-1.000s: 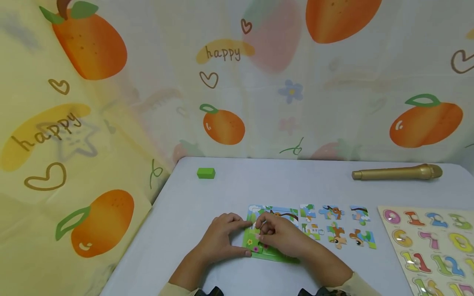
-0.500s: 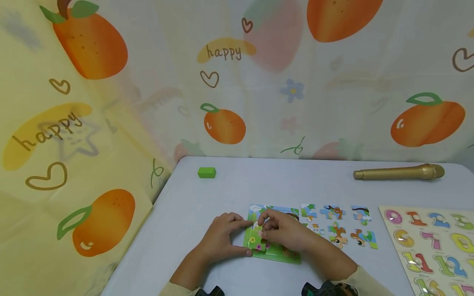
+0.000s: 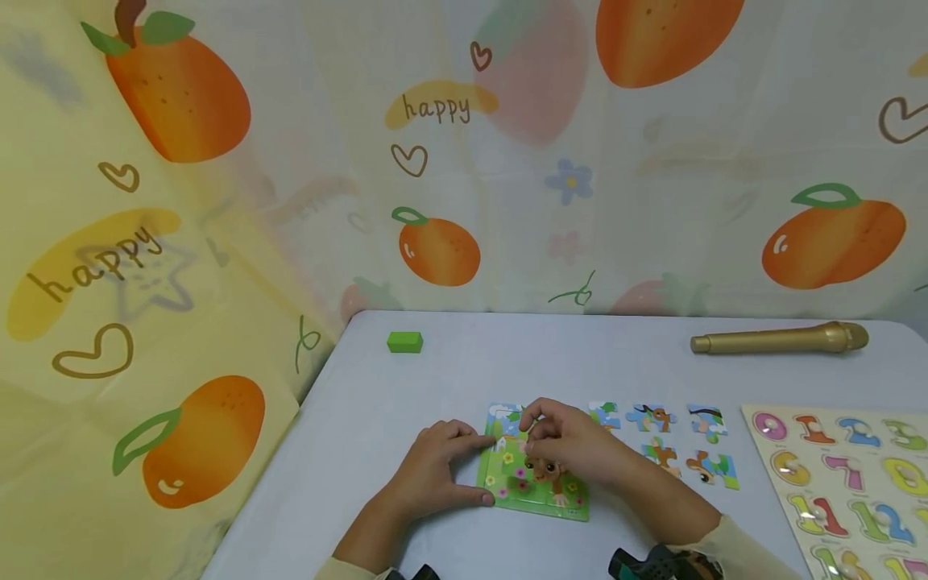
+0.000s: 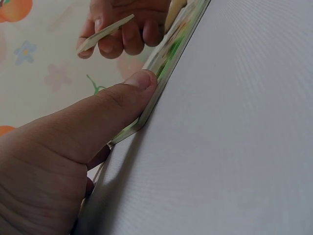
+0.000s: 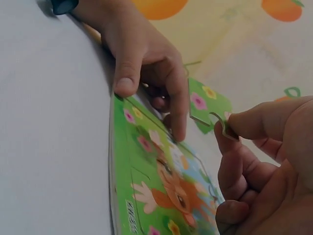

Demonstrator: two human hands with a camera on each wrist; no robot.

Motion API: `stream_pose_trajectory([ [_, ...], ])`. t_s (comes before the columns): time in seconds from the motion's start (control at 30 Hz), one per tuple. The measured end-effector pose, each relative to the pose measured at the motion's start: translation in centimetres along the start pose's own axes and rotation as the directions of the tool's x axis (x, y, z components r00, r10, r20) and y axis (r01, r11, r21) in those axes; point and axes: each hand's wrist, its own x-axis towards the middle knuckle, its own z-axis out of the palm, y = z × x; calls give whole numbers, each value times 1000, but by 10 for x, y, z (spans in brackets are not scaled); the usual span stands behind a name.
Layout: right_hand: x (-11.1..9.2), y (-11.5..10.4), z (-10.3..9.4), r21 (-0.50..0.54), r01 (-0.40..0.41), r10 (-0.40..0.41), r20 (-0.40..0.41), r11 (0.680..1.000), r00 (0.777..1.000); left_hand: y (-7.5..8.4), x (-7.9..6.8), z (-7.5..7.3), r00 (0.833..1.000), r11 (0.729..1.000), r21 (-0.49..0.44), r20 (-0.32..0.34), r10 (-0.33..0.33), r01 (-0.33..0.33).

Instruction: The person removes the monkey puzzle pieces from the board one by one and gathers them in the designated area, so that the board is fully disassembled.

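My left hand (image 3: 431, 467) rests at the left side of a picture puzzle board (image 3: 540, 506). Its thumb and forefinger are fairly straight and touch the board's edge. Above the board, my right hand (image 3: 573, 443) pinches a green puzzle piece (image 5: 210, 100) with pink and yellow flowers between thumb and forefinger. In the left wrist view the piece (image 4: 105, 35) appears edge-on, clear of the board. Green grass, flowers and a brown animal are printed on the board; the right hand covers its upper right part in the head view.
Several loose puzzle pieces (image 3: 655, 417) lie right of the board, some partly behind the right arm. A number board (image 3: 834, 475) is at the far right. Behind are a gold microphone (image 3: 779, 338) and a green block (image 3: 404, 342). A fruit-print curtain (image 3: 507, 242) backs the white table.
My right hand has lifted the flowered piece off the board's lower left and moved slightly right, uncovering the printed flowers and animal. The left hand stays at the edge.
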Motion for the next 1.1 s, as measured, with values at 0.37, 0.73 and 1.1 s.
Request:
stream_pose_trajectory([
  [0.37,-27,8,-28,-54,-35,32,-57,998,998,0,0,-2,999,999,-1,32,-41,41],
  [0.73,-62,20,-53,-195,-82,57,-131,977,990,-1,-2,0,999,999,-9,33,-39,39],
  [1.1,-86,32,-59,-336,-85,29,-168,938,985,0,0,-2,998,999,3,47,-41,41],
])
